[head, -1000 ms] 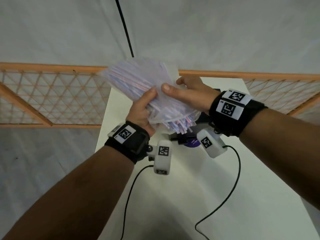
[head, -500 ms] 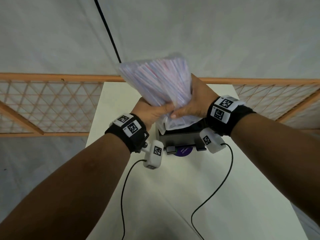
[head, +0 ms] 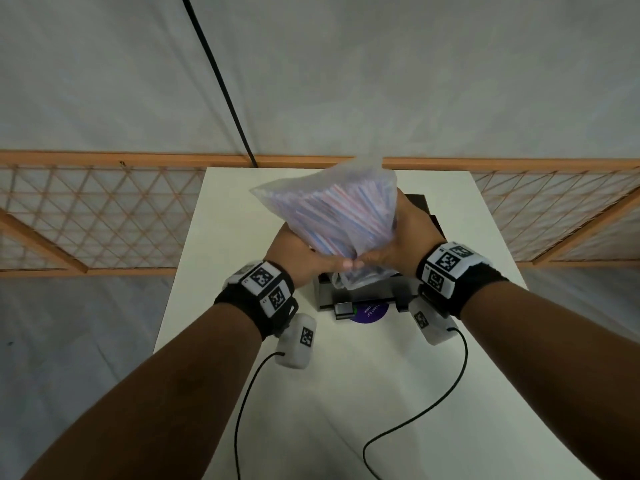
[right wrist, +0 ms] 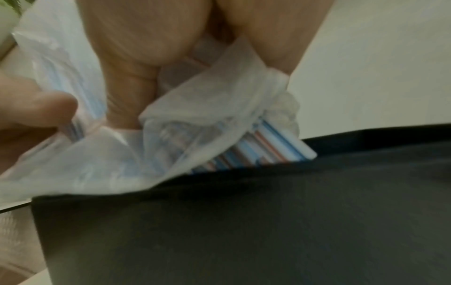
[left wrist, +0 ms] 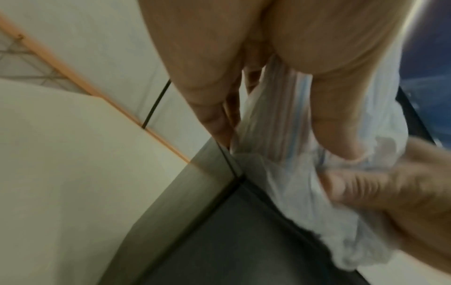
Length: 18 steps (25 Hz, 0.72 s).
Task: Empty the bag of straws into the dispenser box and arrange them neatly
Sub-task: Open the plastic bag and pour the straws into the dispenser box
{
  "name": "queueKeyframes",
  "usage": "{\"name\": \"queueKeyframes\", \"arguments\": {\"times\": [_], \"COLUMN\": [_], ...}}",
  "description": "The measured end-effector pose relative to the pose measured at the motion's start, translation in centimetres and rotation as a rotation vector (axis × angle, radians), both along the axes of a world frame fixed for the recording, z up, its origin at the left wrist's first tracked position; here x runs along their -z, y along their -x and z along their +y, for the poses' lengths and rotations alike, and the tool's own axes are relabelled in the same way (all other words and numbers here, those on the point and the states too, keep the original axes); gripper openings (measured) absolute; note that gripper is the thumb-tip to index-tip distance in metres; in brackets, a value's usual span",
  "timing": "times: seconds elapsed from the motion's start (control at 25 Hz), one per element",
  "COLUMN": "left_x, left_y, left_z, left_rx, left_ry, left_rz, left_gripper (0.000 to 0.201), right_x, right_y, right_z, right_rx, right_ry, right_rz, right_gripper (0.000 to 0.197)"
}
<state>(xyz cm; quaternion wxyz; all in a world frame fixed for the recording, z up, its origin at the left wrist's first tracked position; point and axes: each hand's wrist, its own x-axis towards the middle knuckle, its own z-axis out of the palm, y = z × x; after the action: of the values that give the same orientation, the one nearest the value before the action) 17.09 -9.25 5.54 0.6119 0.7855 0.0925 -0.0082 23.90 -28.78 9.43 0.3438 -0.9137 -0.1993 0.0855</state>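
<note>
Your fingers (left wrist: 327, 108) wrap the lower, narrow part of the clear bag (head: 332, 209): your left hand (head: 298, 252) curls round it from the left, your right hand (head: 401, 237) from the right, and the thumbs nearly meet at the front. The bag stands mouth-down with its closed end fanned out above your hands. The red, white and blue straws (right wrist: 273, 148) poke out of the crumpled mouth just below your fingers, their tips at the rim of the dark dispenser box (head: 363, 294). The box sits on the white table (head: 346, 393), directly under the bag.
</note>
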Motion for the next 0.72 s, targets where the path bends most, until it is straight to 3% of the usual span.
{"name": "queueKeyframes", "arguments": {"times": [0.16,0.28,0.52,0.72], "left_x": [0.7,0.9,0.0,-0.3], "left_y": [0.6,0.7,0.9,1.8], "left_z": [0.1,0.0,0.7,0.4], "left_rx": [-0.049,-0.031,0.036,0.011], "left_ry": [-0.044,-0.127,-0.074,0.238], "left_rz": [-0.006,0.057,0.071,-0.068], "left_gripper": [0.062,0.058,0.040,0.052], "right_x": [1.7,2.4,2.1,1.4], "right_y": [0.6,1.3,2.5,2.7], "right_z": [-0.2,-0.2,-0.6,-0.3], "right_rx": [-0.009,-0.007,-0.019,-0.012], "right_ry": [0.010,-0.005,-0.076,-0.113], "right_rz": [0.035,-0.013,0.039,0.021], "right_gripper": [0.114,0.106,0.109,0.107]}}
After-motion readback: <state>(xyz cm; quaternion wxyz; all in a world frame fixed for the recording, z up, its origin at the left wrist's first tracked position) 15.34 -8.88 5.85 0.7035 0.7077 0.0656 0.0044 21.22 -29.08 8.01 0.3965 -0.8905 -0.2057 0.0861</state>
